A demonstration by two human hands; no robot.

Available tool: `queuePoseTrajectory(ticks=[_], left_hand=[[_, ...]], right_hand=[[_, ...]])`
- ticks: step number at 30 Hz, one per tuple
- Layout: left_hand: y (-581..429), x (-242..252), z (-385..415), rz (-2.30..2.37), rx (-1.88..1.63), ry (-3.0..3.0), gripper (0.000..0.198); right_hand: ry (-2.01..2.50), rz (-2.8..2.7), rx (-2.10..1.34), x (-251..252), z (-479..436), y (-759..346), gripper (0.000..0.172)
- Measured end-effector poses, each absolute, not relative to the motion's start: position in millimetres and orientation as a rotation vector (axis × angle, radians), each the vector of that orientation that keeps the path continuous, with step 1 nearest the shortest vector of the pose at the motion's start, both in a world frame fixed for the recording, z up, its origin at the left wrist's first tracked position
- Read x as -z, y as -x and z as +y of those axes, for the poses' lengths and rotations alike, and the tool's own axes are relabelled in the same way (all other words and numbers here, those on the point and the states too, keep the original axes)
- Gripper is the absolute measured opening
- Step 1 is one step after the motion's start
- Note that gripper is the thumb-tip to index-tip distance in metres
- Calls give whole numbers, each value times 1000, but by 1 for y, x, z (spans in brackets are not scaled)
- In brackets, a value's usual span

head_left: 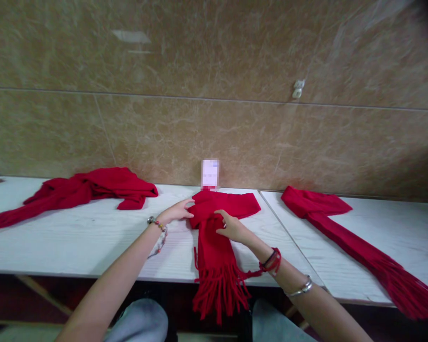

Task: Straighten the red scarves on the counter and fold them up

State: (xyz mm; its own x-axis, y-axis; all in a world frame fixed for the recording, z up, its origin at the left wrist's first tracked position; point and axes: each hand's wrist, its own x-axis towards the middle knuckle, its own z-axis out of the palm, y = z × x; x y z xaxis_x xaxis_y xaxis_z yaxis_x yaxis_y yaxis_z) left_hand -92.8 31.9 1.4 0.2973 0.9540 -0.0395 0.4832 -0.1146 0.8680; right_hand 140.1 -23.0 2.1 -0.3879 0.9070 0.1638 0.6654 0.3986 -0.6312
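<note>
A red fringed scarf [214, 247] lies on the white table in front of me, its upper part folded over and its tassels hanging past the front edge. At the left edge of the fold, my left hand [178, 211] rests with fingers stretched out and apart, the tips touching the cloth. Over the middle of the scarf, just below the fold, is my right hand [232, 228]; its thumb and forefinger are parted in a curve with no cloth visibly gripped between them. Whether its lower fingers touch the scarf I cannot tell.
A crumpled red scarf [92, 187] lies on the left. Another red scarf [342, 232], folded at its top, stretches to the right front edge. A blurred pale card or screen [209, 175] stands against the brown marble wall [164, 128]. A small white figure [298, 89] is on the wall.
</note>
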Motion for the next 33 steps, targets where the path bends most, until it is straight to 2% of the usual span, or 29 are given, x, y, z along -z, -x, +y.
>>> queuePoseTrajectory(ticks=[4,6,9,11,15,17,20,23,28,33], left_hand=[[77,-7,36,1282,-1115,-1541,42],[69,-9,39,1285,-1234,-1497,46],[59,-9,40,1354,-1031,-1583,55],[56,-9,35,1495,-875,-1739,55],[50,-14,10,1764,-848,-2204,59],[48,-18,-5,1546,-715,-2485,62],[45,-18,-22,1186,-319,-2659,61],[42,-12,-27,1163,-79,-2602,56],[22,-5,-32,1368,-50,-2517,57],[9,-12,-29,1550,-233,-2505,58]], right_hand=[[1129,-1917,-782,-20,-16,-147,39],[1074,-1870,-838,-28,-14,-155,38],[1161,-2067,-853,-27,-18,-158,42],[1219,-2301,-711,-22,-23,-156,41],[1307,-2501,-434,-23,-22,-163,40],[1466,-2441,-312,-28,-13,-178,41],[1803,-2281,-38,-27,2,-203,49],[2001,-2290,-5,-12,12,-216,56],[1879,-2360,23,7,31,-209,54],[1770,-2380,-26,-22,40,-212,53]])
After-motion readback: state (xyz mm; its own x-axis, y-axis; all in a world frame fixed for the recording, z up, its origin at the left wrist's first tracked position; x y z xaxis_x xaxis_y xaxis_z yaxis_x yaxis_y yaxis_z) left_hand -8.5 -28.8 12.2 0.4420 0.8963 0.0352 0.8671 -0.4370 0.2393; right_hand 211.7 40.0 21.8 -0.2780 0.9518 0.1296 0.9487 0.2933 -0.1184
